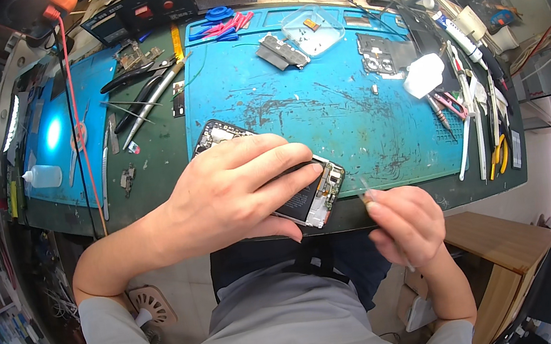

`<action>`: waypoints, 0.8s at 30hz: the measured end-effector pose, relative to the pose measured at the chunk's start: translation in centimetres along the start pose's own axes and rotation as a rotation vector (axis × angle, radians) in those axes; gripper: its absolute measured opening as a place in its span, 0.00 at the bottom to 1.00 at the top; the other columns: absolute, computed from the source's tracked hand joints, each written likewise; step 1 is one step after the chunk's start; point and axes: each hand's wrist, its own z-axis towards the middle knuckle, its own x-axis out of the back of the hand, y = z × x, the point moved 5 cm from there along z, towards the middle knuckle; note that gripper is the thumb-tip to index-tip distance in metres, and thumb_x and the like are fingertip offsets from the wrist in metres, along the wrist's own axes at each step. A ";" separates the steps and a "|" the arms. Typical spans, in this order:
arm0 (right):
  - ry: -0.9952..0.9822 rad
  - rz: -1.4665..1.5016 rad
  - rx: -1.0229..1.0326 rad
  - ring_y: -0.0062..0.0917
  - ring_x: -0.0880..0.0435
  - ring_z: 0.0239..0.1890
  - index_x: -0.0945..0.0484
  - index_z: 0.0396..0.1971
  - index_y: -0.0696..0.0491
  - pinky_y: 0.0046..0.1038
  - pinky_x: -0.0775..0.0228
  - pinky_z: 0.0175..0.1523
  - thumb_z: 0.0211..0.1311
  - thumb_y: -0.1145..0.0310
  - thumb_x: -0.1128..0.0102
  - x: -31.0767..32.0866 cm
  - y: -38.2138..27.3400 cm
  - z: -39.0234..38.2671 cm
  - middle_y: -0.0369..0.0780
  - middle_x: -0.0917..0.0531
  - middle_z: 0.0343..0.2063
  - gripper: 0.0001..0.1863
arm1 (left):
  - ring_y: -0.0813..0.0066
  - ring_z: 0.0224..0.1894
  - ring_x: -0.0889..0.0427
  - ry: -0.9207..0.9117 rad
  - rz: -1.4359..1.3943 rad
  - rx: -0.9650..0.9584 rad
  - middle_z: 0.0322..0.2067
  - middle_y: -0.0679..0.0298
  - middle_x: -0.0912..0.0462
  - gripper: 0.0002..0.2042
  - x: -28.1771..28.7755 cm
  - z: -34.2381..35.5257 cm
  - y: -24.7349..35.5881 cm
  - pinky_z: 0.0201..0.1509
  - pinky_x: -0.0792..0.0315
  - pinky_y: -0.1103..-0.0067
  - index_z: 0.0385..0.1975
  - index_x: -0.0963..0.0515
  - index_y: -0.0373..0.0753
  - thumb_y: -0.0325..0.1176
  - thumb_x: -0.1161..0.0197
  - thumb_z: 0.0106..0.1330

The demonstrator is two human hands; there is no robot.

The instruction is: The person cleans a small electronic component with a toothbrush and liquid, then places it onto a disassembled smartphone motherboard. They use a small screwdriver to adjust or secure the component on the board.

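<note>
An opened smartphone (331, 190) lies at a slant on the front edge of the blue mat, its black battery and a green circuit board at its lower right end exposed. My left hand (231, 181) spreads over it, fingers across the top and thumb at the near side, gripping it; the phone's middle is hidden beneath. Just right of the phone, my right hand (407, 222) pinches a thin, slender tool (364, 193) whose kind I cannot make out. Its tip points up and away from me, apart from the phone.
The blue mat (265, 97) bears scratches. A clear tray (330, 34) and loose phone parts (282, 53) sit at its far side. Pliers and tweezers (148, 105) lie left; yellow-handled cutters (498, 156) and other tools lie right. A red cable (74, 108) hangs at left.
</note>
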 end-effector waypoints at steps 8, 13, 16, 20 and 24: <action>-0.039 0.228 -0.121 0.35 0.06 0.39 0.09 0.48 0.57 0.30 0.14 0.40 0.47 0.84 0.27 -0.5 -0.3 2.0 0.45 0.07 0.43 0.23 | 0.57 0.59 0.15 -0.009 -0.048 0.004 0.63 0.59 0.16 0.36 0.2 -0.2 -0.1 0.64 0.17 0.63 0.62 0.16 0.39 0.53 0.21 0.55; -0.059 0.237 -0.148 0.34 0.06 0.39 0.08 0.47 0.56 0.30 0.14 0.40 0.45 0.84 0.26 -0.6 -0.1 2.4 0.43 0.07 0.43 0.24 | 0.57 0.60 0.15 0.007 -0.062 0.005 0.63 0.58 0.17 0.36 0.1 -0.4 -0.2 0.65 0.18 0.63 0.62 0.16 0.38 0.52 0.20 0.55; -0.084 0.239 -0.147 0.34 0.06 0.39 0.08 0.47 0.57 0.30 0.13 0.41 0.45 0.85 0.27 -0.5 -0.1 2.9 0.44 0.07 0.43 0.24 | 0.57 0.60 0.15 0.009 -0.065 0.008 0.63 0.59 0.17 0.35 0.0 -0.4 -0.2 0.65 0.18 0.63 0.61 0.16 0.38 0.51 0.20 0.55; -0.109 0.116 -0.026 0.32 0.06 0.41 0.08 0.47 0.56 0.30 0.13 0.43 0.49 0.82 0.26 -0.5 -0.6 2.8 0.43 0.07 0.45 0.21 | 0.58 0.60 0.15 0.028 -0.072 0.002 0.62 0.59 0.17 0.35 0.0 -0.4 -0.2 0.65 0.17 0.63 0.61 0.16 0.38 0.51 0.20 0.54; -0.143 -0.105 0.154 0.27 0.08 0.45 0.07 0.48 0.52 0.28 0.14 0.48 0.58 0.75 0.24 -0.9 -1.2 1.5 0.40 0.07 0.49 0.16 | 0.58 0.60 0.15 0.038 -0.066 -0.002 0.62 0.59 0.17 0.35 -0.1 -0.5 -0.1 0.64 0.17 0.64 0.60 0.15 0.38 0.51 0.20 0.53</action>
